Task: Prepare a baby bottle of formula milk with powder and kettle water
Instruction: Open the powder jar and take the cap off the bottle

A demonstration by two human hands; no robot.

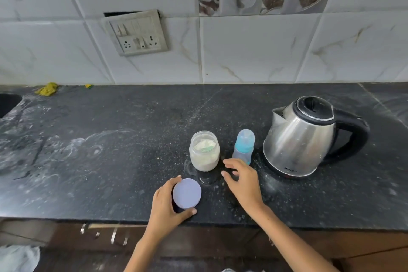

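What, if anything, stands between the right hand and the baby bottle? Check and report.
Nothing visible does. The right hand, fingers spread, hovers just in front of the clear baby bottle with the blue collar. The open powder jar stands to the bottle's left, the steel kettle to its right, both off the path.

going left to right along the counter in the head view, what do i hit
yellow crumpled cloth → left hand gripping the round lilac lid → open clear jar of white powder → blue-collared baby bottle → steel kettle with black handle
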